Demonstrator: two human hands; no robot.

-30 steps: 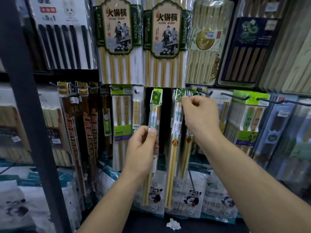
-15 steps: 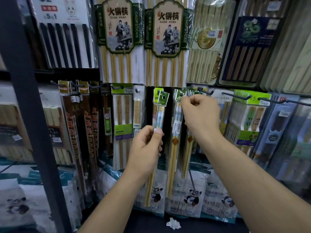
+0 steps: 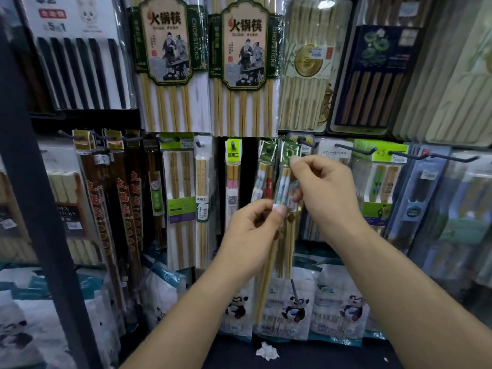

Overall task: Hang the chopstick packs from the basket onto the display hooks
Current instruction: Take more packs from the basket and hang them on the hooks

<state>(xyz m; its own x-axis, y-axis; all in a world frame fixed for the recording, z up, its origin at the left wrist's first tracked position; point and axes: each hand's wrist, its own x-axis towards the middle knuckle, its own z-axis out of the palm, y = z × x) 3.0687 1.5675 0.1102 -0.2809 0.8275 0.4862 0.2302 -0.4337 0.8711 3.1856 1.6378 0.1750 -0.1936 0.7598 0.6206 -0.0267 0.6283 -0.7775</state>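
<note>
Head view: the left hand (image 3: 253, 230) pinches a chopstick pack (image 3: 282, 187) at mid-length between thumb and forefinger. The right hand (image 3: 327, 193) pinches its green header (image 3: 290, 153). A hook (image 3: 306, 141) sits just above those fingertips; whether the header is threaded yet is unclear. Other packs (image 3: 265, 169) hang just left. No basket shows.

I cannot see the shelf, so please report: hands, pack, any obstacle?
Left hand pinches chopstick pack mid-length. Right hand pinches its green header. Hung packs crowd beside; hooking unclear.
</note>
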